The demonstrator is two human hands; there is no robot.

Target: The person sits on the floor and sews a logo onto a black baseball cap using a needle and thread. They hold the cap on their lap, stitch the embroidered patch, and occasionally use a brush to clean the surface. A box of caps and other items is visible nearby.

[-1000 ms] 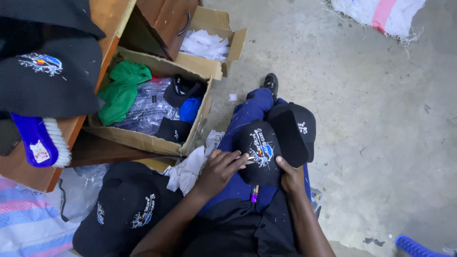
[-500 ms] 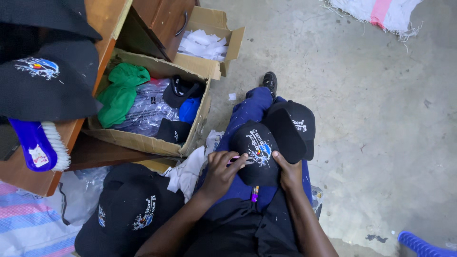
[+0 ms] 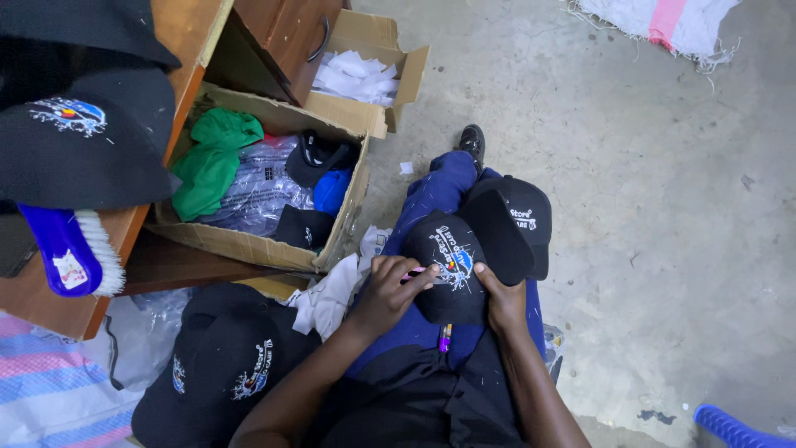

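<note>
Cardboard box (image 3: 249, 245) crowds the space left of the left hand (image 3: 390, 290), whose fingers pinch a thin pink tool against the black cap (image 3: 448, 270) on the lap. Right hand (image 3: 502, 300) grips the cap's right edge; bare concrete floor (image 3: 663, 207) lies open beyond.

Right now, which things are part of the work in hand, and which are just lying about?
In hand:
- black embroidered cap on the lap
- small pink tool, pinched in the left hand
- right hand, steadying the cap

Lying about:
- second black cap on the knee
- brown cardboard box of clothes
- blue scrubbing brush
- pile of black caps
</note>
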